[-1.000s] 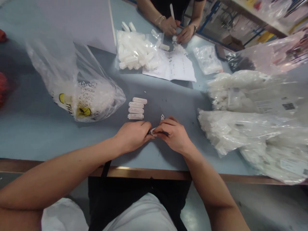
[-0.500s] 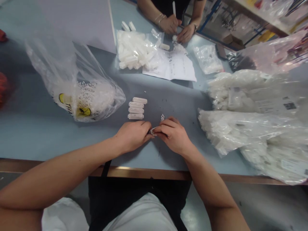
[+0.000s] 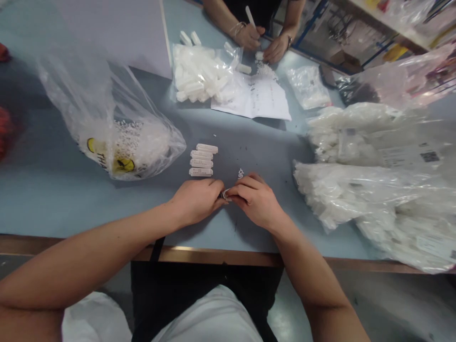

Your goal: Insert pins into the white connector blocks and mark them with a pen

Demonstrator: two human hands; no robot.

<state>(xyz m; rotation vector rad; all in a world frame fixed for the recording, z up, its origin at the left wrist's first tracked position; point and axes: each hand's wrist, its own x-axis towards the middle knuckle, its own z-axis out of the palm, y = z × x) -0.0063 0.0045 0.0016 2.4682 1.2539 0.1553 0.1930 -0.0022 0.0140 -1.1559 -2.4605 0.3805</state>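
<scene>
My left hand (image 3: 198, 201) and my right hand (image 3: 257, 199) meet near the table's front edge, fingers closed from both sides on a small white plastic piece (image 3: 225, 194). Most of that piece is hidden by the fingertips. Just beyond my right fingers lies a little heap of tiny white parts (image 3: 241, 173). Several flat white plastic strips (image 3: 201, 163) with small markings lie stacked in a column, past my left hand.
A clear bag of tiny white parts (image 3: 142, 142) stands at left. Bags of white pieces (image 3: 331, 190) fill the right. Across the blue table (image 3: 249, 237), a co-worker's hands (image 3: 251, 37) hold a white tool near a paper sheet (image 3: 263, 102) and a bag of white pieces (image 3: 199, 71).
My hands stay in nearly the same place on the white piece. Across the table, the co-worker's white tool has tilted to the left.
</scene>
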